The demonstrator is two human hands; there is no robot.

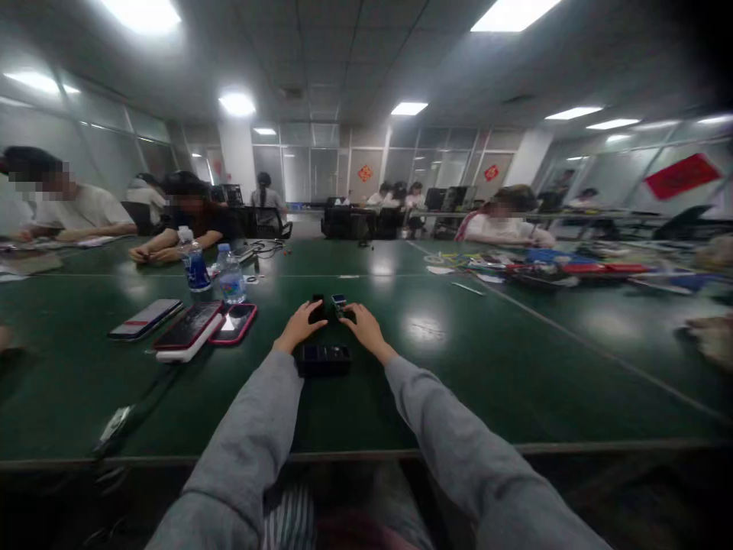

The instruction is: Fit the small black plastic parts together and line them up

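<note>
Both arms in grey sleeves stretched out over a green table (435, 367). Left hand (298, 327) curled round a small dark part (318, 308), fingers closed on it, held just above the tabletop straight ahead. Right hand (363, 325) pinching a second small piece (340, 302) with a bluish top, fingertips shut on it (too small and blurred to name either item). Two pieces close together, nearly touching. Just below the hands, between the wrists, a black tray (322, 359) lying flat on the table. Off to the left, three phones (188, 324) side by side, one in a pink case, and behind them two water bottles (213, 271). Other people seated along the far side and at the left, arms resting on the table. More clutter at the far right.
</note>
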